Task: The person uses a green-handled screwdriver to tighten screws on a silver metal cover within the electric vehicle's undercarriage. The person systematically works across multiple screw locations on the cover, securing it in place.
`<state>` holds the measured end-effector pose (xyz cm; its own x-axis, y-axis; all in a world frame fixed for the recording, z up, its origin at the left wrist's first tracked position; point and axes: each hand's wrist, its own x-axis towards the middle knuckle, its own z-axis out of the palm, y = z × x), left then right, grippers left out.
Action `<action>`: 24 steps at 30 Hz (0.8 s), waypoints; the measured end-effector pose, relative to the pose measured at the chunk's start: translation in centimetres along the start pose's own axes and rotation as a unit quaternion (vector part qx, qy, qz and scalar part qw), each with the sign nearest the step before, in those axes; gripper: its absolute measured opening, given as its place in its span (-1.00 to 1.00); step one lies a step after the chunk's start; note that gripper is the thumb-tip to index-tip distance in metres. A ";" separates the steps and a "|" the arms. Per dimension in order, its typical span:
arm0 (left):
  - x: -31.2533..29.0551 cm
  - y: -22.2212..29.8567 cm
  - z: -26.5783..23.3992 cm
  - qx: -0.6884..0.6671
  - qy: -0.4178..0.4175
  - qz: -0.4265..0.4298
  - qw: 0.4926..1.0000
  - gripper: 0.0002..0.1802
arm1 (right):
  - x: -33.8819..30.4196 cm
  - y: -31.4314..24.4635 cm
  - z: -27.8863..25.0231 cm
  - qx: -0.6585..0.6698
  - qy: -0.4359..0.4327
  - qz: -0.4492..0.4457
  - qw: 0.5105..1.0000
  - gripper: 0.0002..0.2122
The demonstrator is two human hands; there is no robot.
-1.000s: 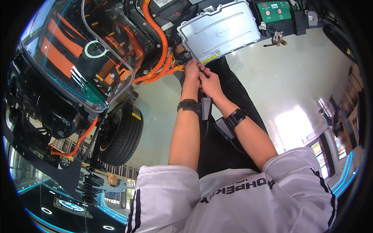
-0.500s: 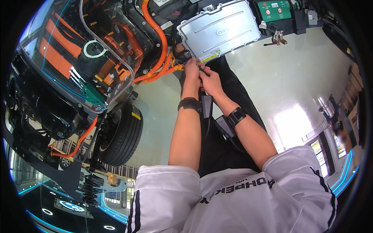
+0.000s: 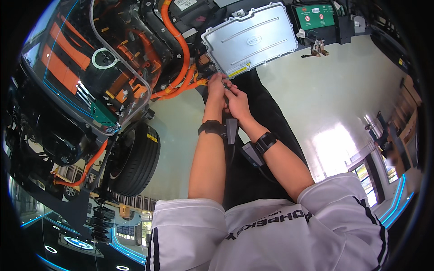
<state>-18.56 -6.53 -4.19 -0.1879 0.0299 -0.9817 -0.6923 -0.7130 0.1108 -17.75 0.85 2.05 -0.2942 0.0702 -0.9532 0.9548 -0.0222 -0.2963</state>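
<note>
Orange cables meeting a connector at the silver box corner, both hands there.
Left hand curled, fingertips pinched at the connector just beside the box's yellow label; right hand touching it, fingers bent, grip hidden. Tyre below, well apart.

Cables left of cover plate; tyre below cables.

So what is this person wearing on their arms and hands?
The left hand and right hand are bare, without gloves. Each wrist carries a black band, the right one too. White short sleeves with dark stripes end above the elbows.
</note>
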 end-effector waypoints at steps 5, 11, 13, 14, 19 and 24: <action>0.1 0.4 0.3 0.029 0.017 0.000 0.999 -0.73 | 0.5 0.1 0.1 0.033 -0.002 0.027 0.999 -0.79; 0.0 1.3 0.0 0.073 0.011 -0.016 0.997 -0.75 | 0.2 -0.4 0.2 0.076 -0.031 0.019 0.996 -0.83; -0.4 2.0 0.1 0.062 0.004 -0.045 0.997 -0.75 | -0.2 -0.7 -0.1 0.105 -0.054 0.051 0.992 -0.85; -0.8 2.6 0.3 0.037 -0.003 -0.061 0.997 -0.74 | -0.3 -1.3 -0.1 0.120 -0.068 0.064 0.988 -0.86; -1.3 3.7 -0.3 -0.023 -0.073 -0.071 0.995 -0.65 | -0.2 -4.8 -0.5 0.257 -0.104 0.207 0.938 -0.81; 0.5 3.7 -1.2 0.018 -0.067 -0.050 0.996 -0.59 | -3.5 -9.0 1.0 -0.019 -0.123 0.102 0.987 -0.77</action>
<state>-20.35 -9.97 -4.41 -0.2068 0.1955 -0.9586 -0.7360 -0.6767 0.0207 -25.35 -0.19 8.03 -0.0923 -0.1768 -0.9799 0.9948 0.0271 -0.0986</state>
